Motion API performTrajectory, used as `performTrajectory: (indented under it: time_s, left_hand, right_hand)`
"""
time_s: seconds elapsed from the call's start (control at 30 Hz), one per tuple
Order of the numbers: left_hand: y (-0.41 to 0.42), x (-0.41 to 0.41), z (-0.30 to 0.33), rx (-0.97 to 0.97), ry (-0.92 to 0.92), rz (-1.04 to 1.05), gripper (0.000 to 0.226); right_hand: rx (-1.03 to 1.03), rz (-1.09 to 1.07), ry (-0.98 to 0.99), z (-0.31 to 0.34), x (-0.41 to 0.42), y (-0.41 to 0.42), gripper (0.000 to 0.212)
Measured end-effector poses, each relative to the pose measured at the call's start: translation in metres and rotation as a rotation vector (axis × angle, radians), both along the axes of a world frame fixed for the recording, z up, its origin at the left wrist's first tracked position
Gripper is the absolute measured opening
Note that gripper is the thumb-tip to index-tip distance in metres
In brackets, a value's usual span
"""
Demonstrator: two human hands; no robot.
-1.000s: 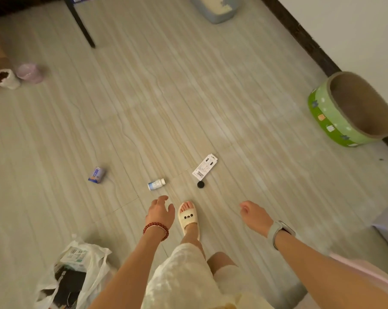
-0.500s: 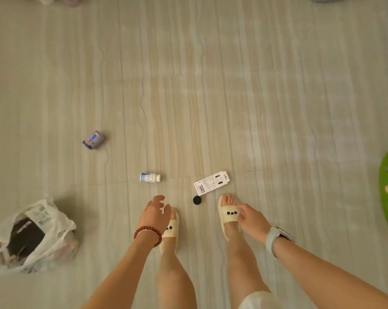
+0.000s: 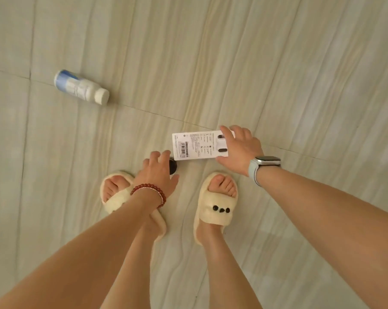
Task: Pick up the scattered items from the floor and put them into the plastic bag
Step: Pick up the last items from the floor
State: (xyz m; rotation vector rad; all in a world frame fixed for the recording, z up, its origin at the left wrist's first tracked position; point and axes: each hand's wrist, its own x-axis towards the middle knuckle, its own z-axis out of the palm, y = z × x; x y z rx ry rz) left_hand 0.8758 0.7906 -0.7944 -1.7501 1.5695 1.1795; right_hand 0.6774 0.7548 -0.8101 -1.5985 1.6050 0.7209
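Observation:
A flat white box (image 3: pixel 195 145) with a barcode lies on the floor just beyond my feet. My right hand (image 3: pixel 237 148) arches over its right end, thumb at the near edge and fingers curled over the far edge. A small black round cap (image 3: pixel 173 167) lies left of the box. My left hand (image 3: pixel 158 172) hovers over the cap with fingers stretched out, hiding half of it and holding nothing. A white bottle with a blue label (image 3: pixel 81 88) lies on its side farther left. The plastic bag is out of view.
My two feet in cream slippers (image 3: pixel 215 208) stand on the pale tiled floor (image 3: pixel 278 63), right below the hands. Tile joints run across the floor. Nothing else lies near the box or the bottle.
I have bent down, so the floor looks much closer; the bag and the small can have left the view. Both hands moved forward, the right onto the box, the left over the cap.

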Motion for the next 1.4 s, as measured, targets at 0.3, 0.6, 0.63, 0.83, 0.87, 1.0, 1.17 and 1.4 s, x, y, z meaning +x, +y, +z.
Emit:
performTrajectory:
  time_s: [0.3, 0.6, 0.63, 0.83, 0.87, 1.0, 1.17, 1.4]
  left_hand:
    - [0.033, 0.004, -0.081, -0.032, 0.030, 0.132, 0.044]
    - [-0.003, 0.052, 0.028, -0.034, 0.085, 0.410, 0.050]
    - [-0.010, 0.065, 0.048, -0.046, 0.103, 0.490, 0.051]
    - [-0.055, 0.168, 0.180, -0.185, 0.135, 1.087, 0.048]
    - [-0.061, 0.188, 0.202, -0.218, 0.146, 1.155, 0.048]
    - [-0.070, 0.277, 0.280, -0.332, 0.147, 1.291, 0.048]
    - [-0.049, 0.382, 0.341, -0.455, 0.037, 1.489, 0.047]
    - [-0.014, 0.466, 0.364, -0.526, -0.065, 1.701, 0.042]
  right_hand:
    - [-0.157, 0.258, 0.143, -0.075, 0.025, 0.031, 0.091]
    - [0.015, 0.016, 0.066, 0.064, 0.074, -0.002, 0.080]
    - [0.030, -0.014, 0.045, 0.087, 0.086, -0.008, 0.077]
    - [0.041, -0.166, -0.154, 0.221, 0.183, -0.048, 0.060]
    - [0.028, -0.187, -0.190, 0.240, 0.204, -0.056, 0.058]
    - [0.021, -0.243, -0.328, 0.305, 0.298, -0.090, 0.055]
    - [0.047, -0.232, -0.479, 0.354, 0.418, -0.114, 0.048]
    - [0.143, -0.287, -0.585, 0.379, 0.542, -0.115, 0.039]
